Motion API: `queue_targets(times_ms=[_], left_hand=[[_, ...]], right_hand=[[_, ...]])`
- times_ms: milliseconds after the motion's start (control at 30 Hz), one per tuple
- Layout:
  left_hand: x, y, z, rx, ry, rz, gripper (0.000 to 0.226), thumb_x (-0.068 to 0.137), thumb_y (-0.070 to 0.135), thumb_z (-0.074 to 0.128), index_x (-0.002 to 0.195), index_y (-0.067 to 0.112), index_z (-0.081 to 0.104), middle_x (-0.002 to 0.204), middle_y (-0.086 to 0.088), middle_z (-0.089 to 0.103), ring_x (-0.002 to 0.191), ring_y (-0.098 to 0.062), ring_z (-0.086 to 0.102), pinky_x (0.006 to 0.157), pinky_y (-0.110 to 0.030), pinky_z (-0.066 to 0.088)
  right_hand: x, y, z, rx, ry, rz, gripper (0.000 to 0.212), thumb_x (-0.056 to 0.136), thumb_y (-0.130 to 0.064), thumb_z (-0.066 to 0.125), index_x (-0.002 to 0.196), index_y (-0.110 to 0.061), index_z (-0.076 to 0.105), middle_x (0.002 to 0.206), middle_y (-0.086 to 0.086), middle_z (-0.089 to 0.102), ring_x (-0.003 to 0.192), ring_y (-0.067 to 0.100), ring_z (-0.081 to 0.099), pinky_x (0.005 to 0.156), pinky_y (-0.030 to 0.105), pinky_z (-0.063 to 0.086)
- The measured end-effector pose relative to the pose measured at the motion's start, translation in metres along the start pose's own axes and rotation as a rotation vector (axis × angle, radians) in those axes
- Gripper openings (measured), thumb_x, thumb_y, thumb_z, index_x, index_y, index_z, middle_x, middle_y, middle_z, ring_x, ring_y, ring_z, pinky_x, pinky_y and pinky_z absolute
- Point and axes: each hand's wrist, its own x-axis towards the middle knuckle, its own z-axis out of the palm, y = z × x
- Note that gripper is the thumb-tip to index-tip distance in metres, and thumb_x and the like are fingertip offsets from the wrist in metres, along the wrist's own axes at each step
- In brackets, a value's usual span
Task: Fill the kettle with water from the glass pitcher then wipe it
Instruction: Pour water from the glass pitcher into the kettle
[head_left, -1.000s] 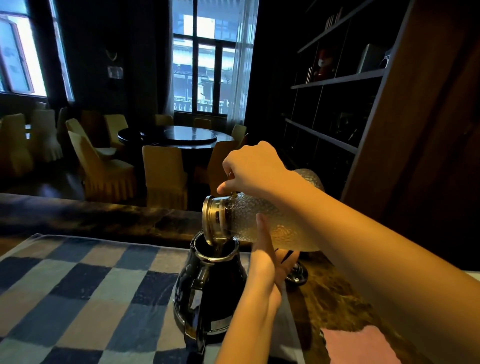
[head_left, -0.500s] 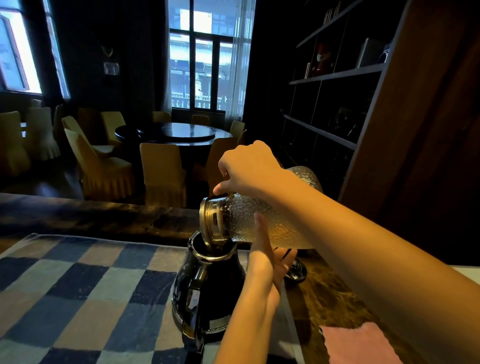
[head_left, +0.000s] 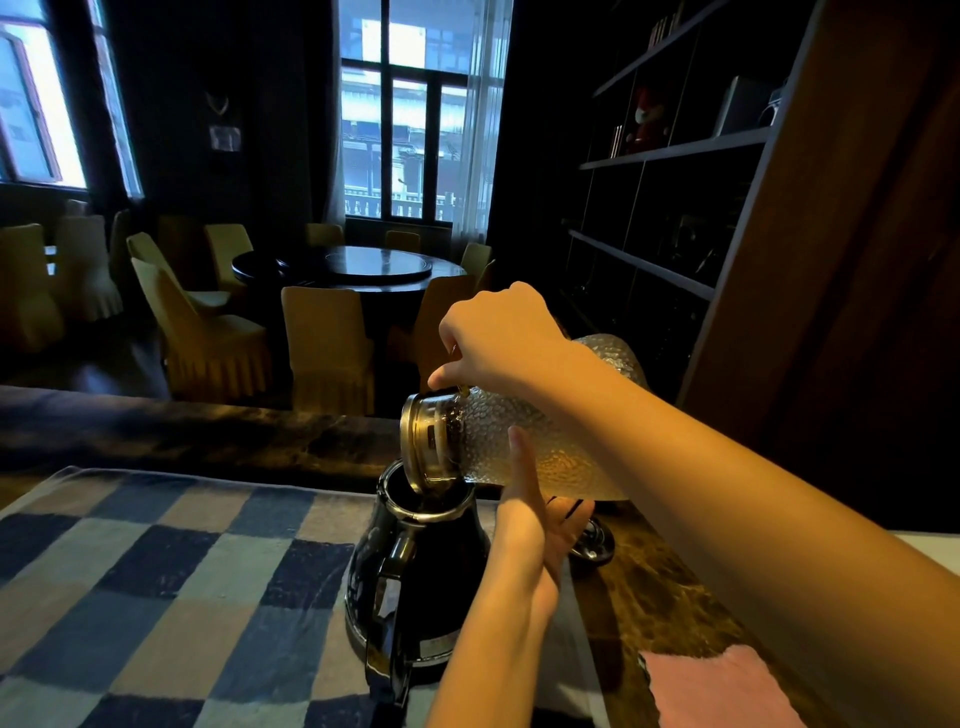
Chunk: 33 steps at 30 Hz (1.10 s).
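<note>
- Dim dining room fills the upper half of the frame: bright windows at upper left and upper centre, a round dark table (head_left: 347, 267) ringed by chairs in yellow covers (head_left: 205, 332), and dark shelving (head_left: 670, 156) at upper right.
- Across the lower left lies a checked cloth (head_left: 156, 582) in blue, grey and tan squares, spread over a dark marbled counter (head_left: 208, 436).
- At lower centre the black kettle (head_left: 415, 577) stands upright on the right edge of that cloth, lid off, its metal-rimmed mouth open; the inside is too dark to judge any water level.
- Directly above the kettle's mouth, the glass pitcher (head_left: 519, 447) is tipped almost to horizontal, its metal-collared opening facing left and down, with a thin stream running from it into the kettle. Some liquid shows along the low side of the textured glass.
- The left hand (head_left: 530, 525) rises from the bottom edge, fingers held straight and together, cupped against the pitcher's underside with the thumb pressed up its side.
- The right hand (head_left: 498, 338) comes from the right, fingers curled closed over the pitcher's top near the collar.
- Just right of the kettle, a small dark round object (head_left: 592, 540) sits on the counter, partly hidden.
- A pink cloth (head_left: 722, 686) lies flat at lower right.
</note>
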Motion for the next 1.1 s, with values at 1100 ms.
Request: queue_targets(times_ms=[1100], left_hand=[[0.0055,-0.004,-0.0028,0.032,0.027,-0.004,0.112,0.045,0.074,0.047,0.145,0.031,0.02,0.146,-0.025,0.034,0.122,-0.04,0.05,0.079,-0.037,0.056]], right_hand=[[-0.0021,-0.0001,-0.0013,-0.016,0.026,-0.016,0.045,0.078,-0.063,0.059,0.089,-0.019,0.06,0.074,-0.004,0.054,0.076,0.019,0.055,0.072,0.033,0.029]])
